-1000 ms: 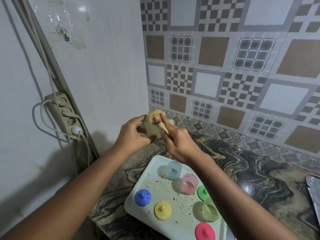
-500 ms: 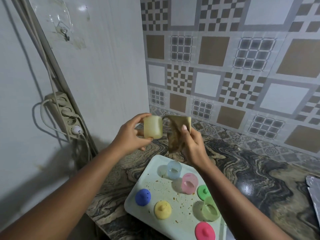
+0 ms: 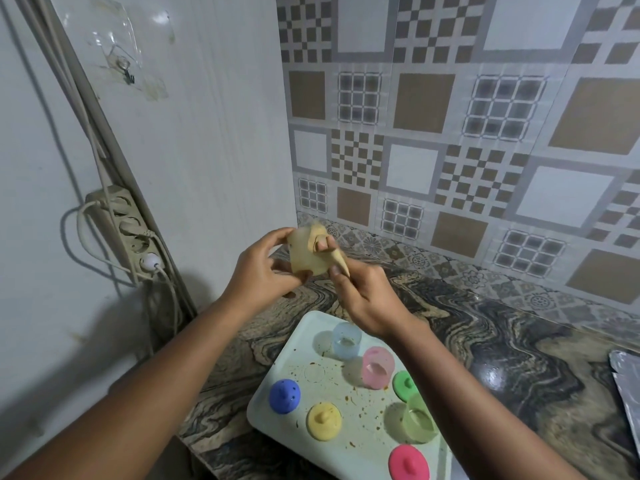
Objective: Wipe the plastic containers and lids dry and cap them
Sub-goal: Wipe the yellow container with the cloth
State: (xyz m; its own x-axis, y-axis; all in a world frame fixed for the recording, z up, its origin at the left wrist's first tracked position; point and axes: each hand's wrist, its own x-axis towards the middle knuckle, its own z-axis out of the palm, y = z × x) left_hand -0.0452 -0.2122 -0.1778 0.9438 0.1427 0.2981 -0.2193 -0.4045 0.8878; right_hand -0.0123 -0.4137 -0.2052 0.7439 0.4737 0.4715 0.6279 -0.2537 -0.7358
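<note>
Because cloth [image 3: 341, 266] covers it, the yellow container [image 3: 304, 252] is partly hidden

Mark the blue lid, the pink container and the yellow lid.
blue lid [image 3: 284, 398]: head view, domed top.
pink container [image 3: 377, 369]: head view, translucent body.
yellow lid [image 3: 325, 424]: head view, top beside the knob.

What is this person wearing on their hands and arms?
Nothing that shows. The left hand and right hand are bare: no gloves, rings or watch. The left forearm and right forearm are bare too, with no sleeve in view.
</note>
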